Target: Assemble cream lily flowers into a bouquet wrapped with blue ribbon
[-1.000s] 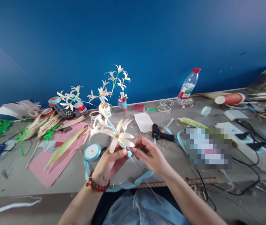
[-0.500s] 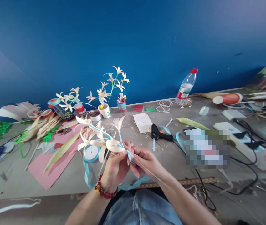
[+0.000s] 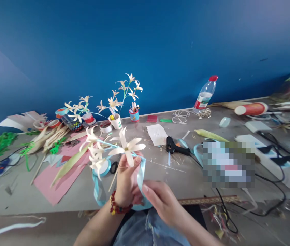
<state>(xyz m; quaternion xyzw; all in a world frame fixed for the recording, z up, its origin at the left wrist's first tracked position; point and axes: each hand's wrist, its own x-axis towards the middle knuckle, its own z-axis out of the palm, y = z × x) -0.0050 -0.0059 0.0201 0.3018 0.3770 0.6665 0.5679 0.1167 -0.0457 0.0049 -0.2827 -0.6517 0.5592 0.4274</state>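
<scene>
My left hand, with a red bead bracelet at its wrist, is closed round the stem of a spray of artificial flowers. The blooms are cream-white with long petals, on stems wrapped in light blue. From the stem a light blue ribbon hangs to my right hand, which pinches it between thumb and fingers, lower and to the right. More ribbon loops below my hands and up the left side, beside a ribbon roll that the flowers partly cover.
A black glue gun lies right of my hands, near white paper. Pink sheets and dried husks lie left. Behind stand cups with finished-looking flowers and a bottle. Cables and a power strip lie right.
My right hand has moved down and away from my left, drawing the ribbon out between them. The flower spray has turned, so one bloom now faces me. The view has shifted slightly.
</scene>
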